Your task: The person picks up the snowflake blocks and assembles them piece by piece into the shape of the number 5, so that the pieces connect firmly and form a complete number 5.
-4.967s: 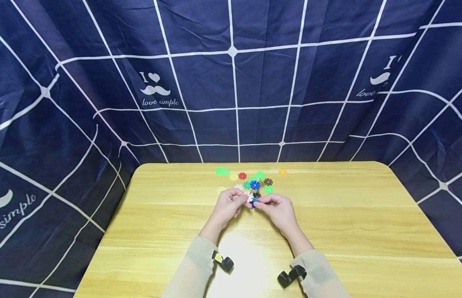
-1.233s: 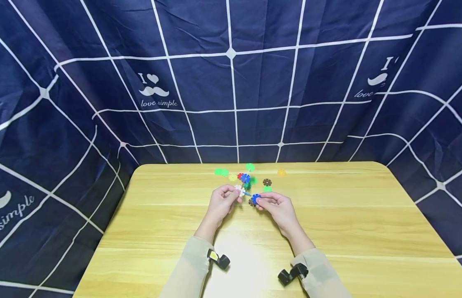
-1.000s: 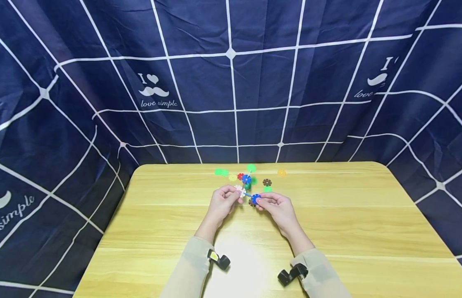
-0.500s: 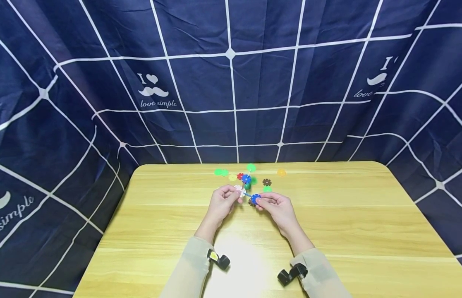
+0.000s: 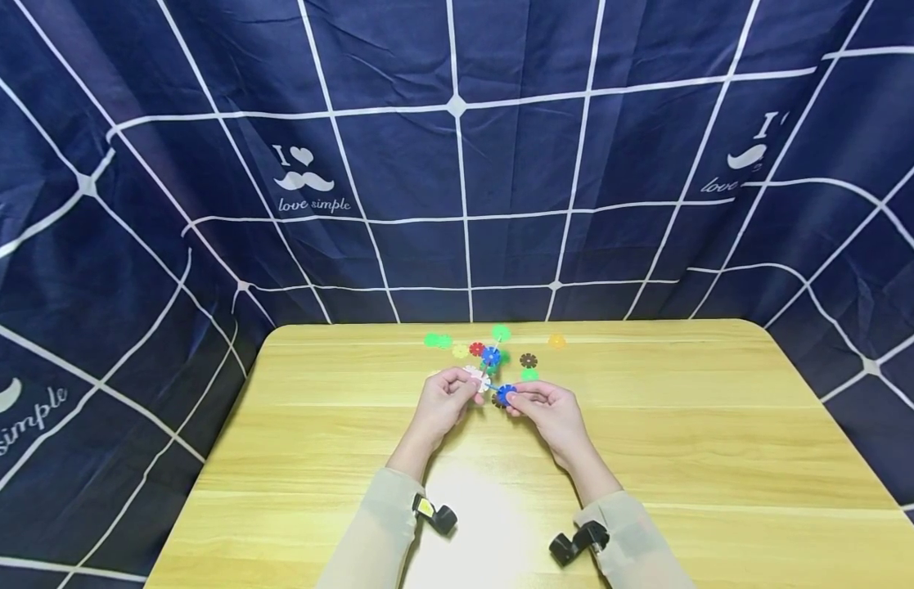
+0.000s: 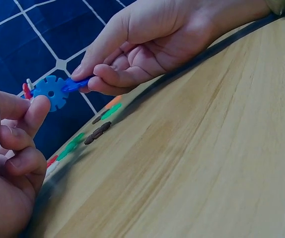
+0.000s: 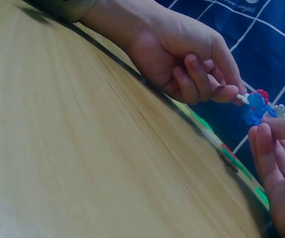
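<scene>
Slotted plastic snowflake discs are joined into a chain between the two hands. My left hand (image 5: 445,401) pinches a white snowflake disc (image 5: 484,382) between thumb and fingers. With thumb and forefinger, my right hand (image 5: 554,413) grips a dark blue snowflake disc (image 5: 505,394). A lighter blue disc (image 6: 51,93) links the two and shows flat in the left wrist view. From the white disc the chain runs away from me to another blue disc (image 5: 490,355) and a green disc (image 5: 501,333). In the right wrist view a red disc (image 7: 263,94) shows behind the blue ones.
Loose discs lie on the wooden table (image 5: 685,458) beyond the hands: green ones (image 5: 438,339), a yellow (image 5: 461,351), a red (image 5: 476,349), a brown (image 5: 529,360) and an orange (image 5: 557,341). A dark blue curtain (image 5: 398,164) with white lines surrounds the table.
Since five seconds ago the left hand has moved slightly left and the chain's far end has swung left. Over the last second the chain and left hand have edged right; both hands keep their hold.
</scene>
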### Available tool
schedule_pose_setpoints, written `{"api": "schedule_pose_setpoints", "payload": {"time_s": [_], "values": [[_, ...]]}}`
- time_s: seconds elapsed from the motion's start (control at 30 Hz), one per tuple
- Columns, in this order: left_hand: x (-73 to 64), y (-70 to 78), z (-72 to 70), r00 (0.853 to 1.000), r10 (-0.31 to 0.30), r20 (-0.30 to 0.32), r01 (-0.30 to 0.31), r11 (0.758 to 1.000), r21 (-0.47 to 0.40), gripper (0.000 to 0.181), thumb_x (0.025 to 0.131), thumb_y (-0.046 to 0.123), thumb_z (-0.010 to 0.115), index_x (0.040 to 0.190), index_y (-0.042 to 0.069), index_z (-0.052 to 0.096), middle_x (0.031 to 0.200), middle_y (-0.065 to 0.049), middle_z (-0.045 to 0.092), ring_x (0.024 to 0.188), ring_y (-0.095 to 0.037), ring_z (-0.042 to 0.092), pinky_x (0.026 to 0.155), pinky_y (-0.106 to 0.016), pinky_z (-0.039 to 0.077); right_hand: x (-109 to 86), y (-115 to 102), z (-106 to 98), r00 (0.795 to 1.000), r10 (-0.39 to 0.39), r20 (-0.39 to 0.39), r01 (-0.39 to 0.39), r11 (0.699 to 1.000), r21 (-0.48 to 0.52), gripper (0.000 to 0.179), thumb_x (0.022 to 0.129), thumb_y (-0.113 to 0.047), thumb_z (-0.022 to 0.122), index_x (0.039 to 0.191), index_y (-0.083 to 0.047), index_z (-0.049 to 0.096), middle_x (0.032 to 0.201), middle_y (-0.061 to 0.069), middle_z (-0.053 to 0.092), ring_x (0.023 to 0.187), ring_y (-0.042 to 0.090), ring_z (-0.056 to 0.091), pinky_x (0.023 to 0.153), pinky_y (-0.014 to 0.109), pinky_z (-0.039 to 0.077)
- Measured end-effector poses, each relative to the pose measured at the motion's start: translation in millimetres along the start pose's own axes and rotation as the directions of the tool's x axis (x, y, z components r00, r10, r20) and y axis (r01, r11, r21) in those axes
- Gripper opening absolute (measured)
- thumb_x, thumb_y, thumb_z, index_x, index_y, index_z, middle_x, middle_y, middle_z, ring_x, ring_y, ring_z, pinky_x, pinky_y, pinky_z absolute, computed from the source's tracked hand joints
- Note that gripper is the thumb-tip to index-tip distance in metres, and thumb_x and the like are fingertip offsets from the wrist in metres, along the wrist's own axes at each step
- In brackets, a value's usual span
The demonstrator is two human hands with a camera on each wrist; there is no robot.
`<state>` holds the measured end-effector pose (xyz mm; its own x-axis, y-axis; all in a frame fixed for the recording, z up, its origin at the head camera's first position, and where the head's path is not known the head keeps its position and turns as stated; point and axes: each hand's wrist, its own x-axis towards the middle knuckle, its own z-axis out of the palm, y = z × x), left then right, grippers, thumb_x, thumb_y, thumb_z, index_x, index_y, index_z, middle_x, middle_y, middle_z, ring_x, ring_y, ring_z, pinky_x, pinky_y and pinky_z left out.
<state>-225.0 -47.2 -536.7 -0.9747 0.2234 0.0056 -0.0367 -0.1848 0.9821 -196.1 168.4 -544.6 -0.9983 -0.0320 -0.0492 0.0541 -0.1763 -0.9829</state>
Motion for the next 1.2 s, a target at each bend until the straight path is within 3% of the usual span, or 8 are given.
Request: {"api": "schedule_pose_setpoints", "payload": {"time_s": [0.5, 0.7, 0.83, 0.93, 1.07, 1.2], "values": [[-0.3, 0.9, -0.8, 1.0, -0.025, 0.007, 0.025, 0.999, 0.025, 0.008, 0.104, 0.0, 0.068, 0.098, -0.005, 0.07, 0.072, 0.0, 0.075, 0.043, -0.006, 0.039, 0.041, -0.019, 0.03, -0.5, -2.0, 1.1, 1.0, -0.011, 0.026, 0.012, 0.998, -0.056, 0.029, 0.097, 0.006, 0.077, 0.123, 0.017, 0.068, 0.098, 0.011, 0.079, 0.084, 0.015, 0.077, 0.085, 0.031, 0.066], [0.8, 0.8, -4.2, 0.999, -0.009, -0.041, 0.009, 1.0, 0.016, 0.008, 0.104, 0.002, 0.066, 0.099, -0.003, 0.071, 0.072, 0.001, 0.074, 0.045, -0.006, 0.04, 0.042, -0.019, 0.031, -1.3, -4.0, -0.8, 0.999, -0.021, 0.031, 0.027, 0.979, -0.2, 0.043, 0.091, -0.002, 0.088, 0.13, 0.006, 0.072, 0.107, 0.016, 0.075, 0.09, 0.015, 0.072, 0.075, 0.023, 0.062], [1.5, 1.4, -6.4, 0.996, 0.016, -0.087, -0.017, 1.0, -0.014, 0.009, 0.104, 0.002, 0.065, 0.098, -0.002, 0.07, 0.071, 0.0, 0.073, 0.046, -0.006, 0.041, 0.042, -0.018, 0.032, -0.5, -3.6, -3.8, 0.996, -0.077, 0.045, 0.088, 0.942, -0.324, 0.044, 0.088, -0.005, 0.091, 0.13, -0.002, 0.075, 0.116, 0.021, 0.072, 0.097, 0.02, 0.069, 0.078, 0.022, 0.057], [2.2, 1.3, -7.6, 0.993, 0.037, -0.109, -0.04, 0.999, -0.024, 0.011, 0.105, 0.002, 0.064, 0.097, -0.002, 0.07, 0.07, -0.001, 0.073, 0.045, -0.005, 0.041, 0.042, -0.018, 0.033, 1.0, -1.3, -5.8, 0.985, -0.148, 0.086, 0.17, 0.889, -0.426, 0.039, 0.088, -0.007, 0.091, 0.125, -0.005, 0.079, 0.126, 0.017, 0.072, 0.105, 0.023, 0.069, 0.081, 0.022, 0.055], [2.5, 1.7, -8.3, 0.992, 0.046, -0.117, -0.051, 0.998, -0.032, 0.011, 0.105, 0.002, 0.063, 0.097, -0.003, 0.069, 0.069, -0.002, 0.072, 0.046, -0.005, 0.042, 0.042, -0.018, 0.034, 2.3, 1.0, -6.6, 0.958, -0.218, 0.187, 0.285, 0.795, -0.535, 0.036, 0.09, -0.009, 0.09, 0.125, -0.008, 0.08, 0.138, 0.011, 0.072, 0.095, 0.021, 0.066, 0.074, 0.022, 0.053], [2.9, 1.8, -8.4, 0.992, 0.046, -0.118, -0.05, 0.998, -0.035, 0.011, 0.105, 0.001, 0.063, 0.095, 0.0, 0.07, 0.069, -0.002, 0.072, 0.046, -0.005, 0.042, 0.042, -0.018, 0.034, 2.1, 1.6, -5.7, 0.949, -0.216, 0.229, 0.313, 0.738, -0.598, 0.039, 0.092, -0.011, 0.089, 0.129, -0.009, 0.079, 0.143, 0.01, 0.07, 0.088, 0.018, 0.062, 0.072, 0.023, 0.051]]}}
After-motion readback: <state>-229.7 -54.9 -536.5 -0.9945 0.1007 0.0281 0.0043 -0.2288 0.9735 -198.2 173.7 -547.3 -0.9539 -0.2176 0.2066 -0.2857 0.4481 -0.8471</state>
